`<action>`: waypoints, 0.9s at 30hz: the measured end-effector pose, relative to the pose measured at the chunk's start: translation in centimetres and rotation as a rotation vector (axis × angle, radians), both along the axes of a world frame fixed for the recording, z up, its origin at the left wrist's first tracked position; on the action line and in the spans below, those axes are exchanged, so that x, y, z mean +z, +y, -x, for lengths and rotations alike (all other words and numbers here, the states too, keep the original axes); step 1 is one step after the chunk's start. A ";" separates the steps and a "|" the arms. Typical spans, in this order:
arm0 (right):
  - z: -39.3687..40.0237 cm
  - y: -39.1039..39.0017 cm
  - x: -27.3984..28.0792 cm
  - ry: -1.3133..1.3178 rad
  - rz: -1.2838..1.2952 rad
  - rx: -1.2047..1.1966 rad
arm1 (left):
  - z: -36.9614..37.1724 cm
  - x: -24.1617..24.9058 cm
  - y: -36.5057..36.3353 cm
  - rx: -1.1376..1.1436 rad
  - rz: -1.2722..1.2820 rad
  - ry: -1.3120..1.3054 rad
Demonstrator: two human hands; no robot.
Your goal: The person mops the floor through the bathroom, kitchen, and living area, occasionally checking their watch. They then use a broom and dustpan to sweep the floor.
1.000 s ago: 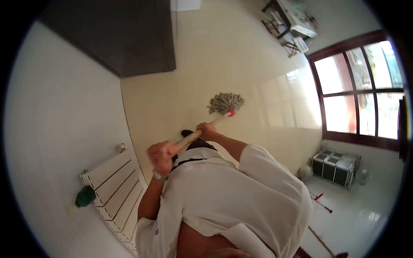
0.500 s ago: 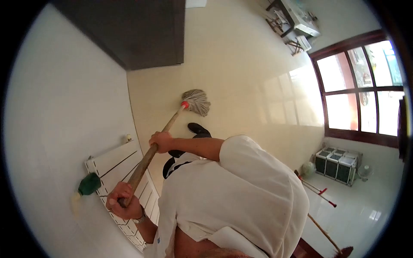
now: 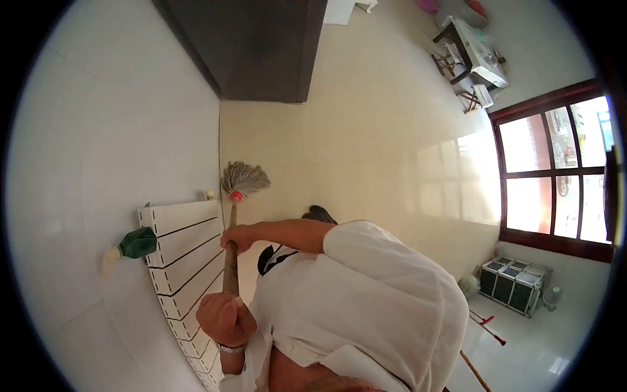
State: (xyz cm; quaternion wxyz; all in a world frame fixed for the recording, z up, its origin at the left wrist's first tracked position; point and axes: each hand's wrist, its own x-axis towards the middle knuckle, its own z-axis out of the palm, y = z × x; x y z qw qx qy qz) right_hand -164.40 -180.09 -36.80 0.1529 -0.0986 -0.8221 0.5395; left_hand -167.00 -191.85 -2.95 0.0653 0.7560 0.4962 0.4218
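A string mop leans across in front of me, its wooden handle [image 3: 230, 271] running away from my body. My left hand [image 3: 225, 318], with a watch on the wrist, is closed around the handle's upper end. Farther down the shaft, my right hand [image 3: 238, 238] wraps around it. The grey mop head [image 3: 245, 178], with a red collar, rests on the pale floor near the foot of the wall, its strands fanned out to the right. My dark shoe [image 3: 320, 213] shows beyond the white shirt; the other foot is partly hidden.
A white radiator [image 3: 186, 228] stands along the left wall, a green bottle-shaped object [image 3: 138, 243] beside it. A dark cabinet [image 3: 268, 52] stands ahead. Right are a table [image 3: 477, 52], stools, a window [image 3: 555, 170], a rack [image 3: 514, 284] and a red-tipped tool [image 3: 486, 323].
The mop head has moved left, closer to the wall. Both hands have kept hold, the left one shifting right, and the handle lies straighter in view. The camera view has also shifted.
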 end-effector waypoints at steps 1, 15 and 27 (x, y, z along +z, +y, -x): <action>-0.5 -0.2 0.0 -0.052 0.013 0.089 | -0.3 -0.1 -0.3 -0.011 0.024 0.077; -18.0 0.5 5.4 -0.228 -0.020 -0.275 | -8.7 0.7 3.3 -0.156 -0.134 -0.224; -40.1 -3.5 6.0 -0.644 0.045 -0.764 | -18.4 -4.7 6.1 -0.335 0.309 -0.020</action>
